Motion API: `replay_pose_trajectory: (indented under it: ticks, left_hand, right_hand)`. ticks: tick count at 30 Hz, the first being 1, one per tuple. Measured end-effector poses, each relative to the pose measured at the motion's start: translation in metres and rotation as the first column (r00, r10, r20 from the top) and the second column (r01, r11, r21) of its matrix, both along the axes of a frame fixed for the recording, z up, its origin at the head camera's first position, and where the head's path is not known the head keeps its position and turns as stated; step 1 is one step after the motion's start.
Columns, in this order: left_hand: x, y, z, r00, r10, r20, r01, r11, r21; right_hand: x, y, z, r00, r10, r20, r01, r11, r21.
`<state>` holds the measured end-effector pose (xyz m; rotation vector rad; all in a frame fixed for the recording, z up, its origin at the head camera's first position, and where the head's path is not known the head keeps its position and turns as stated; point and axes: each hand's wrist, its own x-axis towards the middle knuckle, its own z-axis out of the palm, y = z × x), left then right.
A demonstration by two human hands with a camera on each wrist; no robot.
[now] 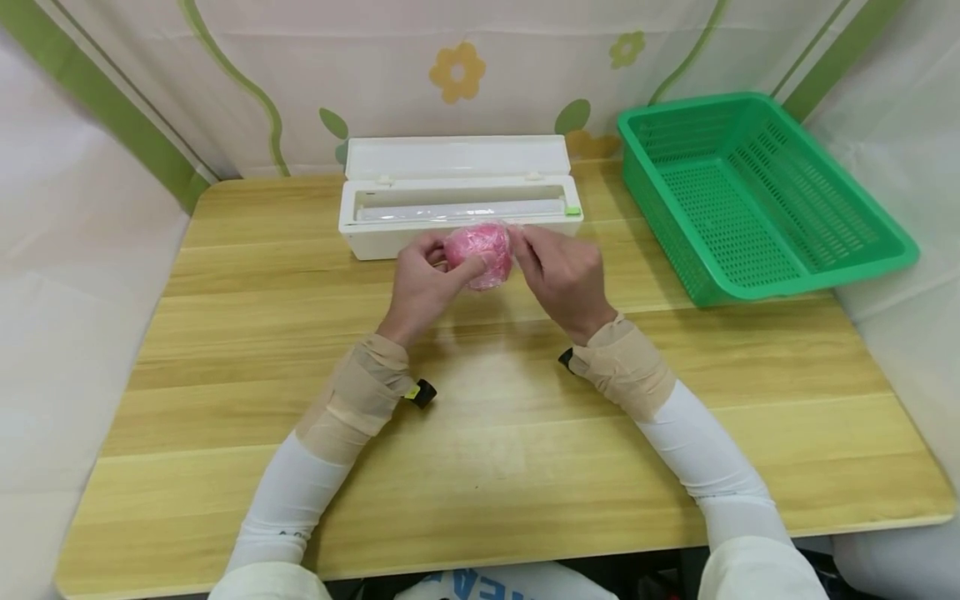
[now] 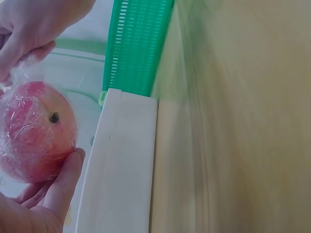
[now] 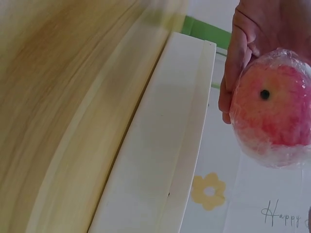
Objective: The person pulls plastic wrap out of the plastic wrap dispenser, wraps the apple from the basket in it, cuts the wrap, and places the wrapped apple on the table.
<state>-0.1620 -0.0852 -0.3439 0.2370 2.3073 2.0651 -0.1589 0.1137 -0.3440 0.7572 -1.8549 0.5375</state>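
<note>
A round pink-and-yellow fruit (image 1: 480,254) with a small dark stem spot is wrapped in clear, crinkled cling film. My left hand (image 1: 426,287) holds it from the left, thumb across its near side, above the front of the white box. On the fruit's other side my right hand (image 1: 558,271) has its fingers curled. It pinches a gathered end of the cling film (image 2: 26,70), seen in the left wrist view. In the right wrist view the wrapped fruit (image 3: 274,109) rests against the left hand's fingers (image 3: 233,73).
Behind the hands stands a white cling film box (image 1: 375,242), its lid (image 1: 457,158) raised and a film roll (image 1: 461,212) inside. A green perforated basket (image 1: 675,237) sits at the back right of the wooden table (image 1: 247,350). A patterned curtain (image 1: 525,75) hangs behind.
</note>
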Motion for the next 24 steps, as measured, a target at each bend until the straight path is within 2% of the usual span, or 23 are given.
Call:
replay_pose_trajectory:
  ticks: [7, 13, 17, 21, 24]
  left_hand:
    - [0.004, 0.005, 0.000, 0.999, 0.021, -0.025, -0.021, 1.000, -0.021]
    - [0.005, 0.009, -0.005, 0.996, 0.058, -0.065, -0.062, 0.996, -0.064]
    - [0.006, 0.011, -0.007, 0.996, 0.067, -0.056, -0.072, 0.992, -0.103]
    - [0.009, 0.009, -0.002, 0.999, 0.028, -0.034, -0.032, 0.992, -0.126]
    - [0.012, 0.006, 0.007, 0.999, -0.041, -0.011, 0.039, 0.994, -0.100]
  right_hand:
    - [0.004, -0.003, -0.001, 1.000, 0.017, -0.002, -0.017, 0.997, 0.071]
    - [0.004, -0.007, -0.014, 1.000, -0.002, -0.005, 0.003, 0.994, 0.108]
    - [0.001, -0.007, -0.020, 1.000, -0.021, 0.013, 0.020, 0.994, 0.105]
    - [0.000, -0.005, -0.015, 0.999, -0.007, 0.039, 0.004, 0.997, 0.071]
    - [0.001, -0.004, -0.006, 0.998, 0.020, 0.066, -0.023, 0.999, 0.039]
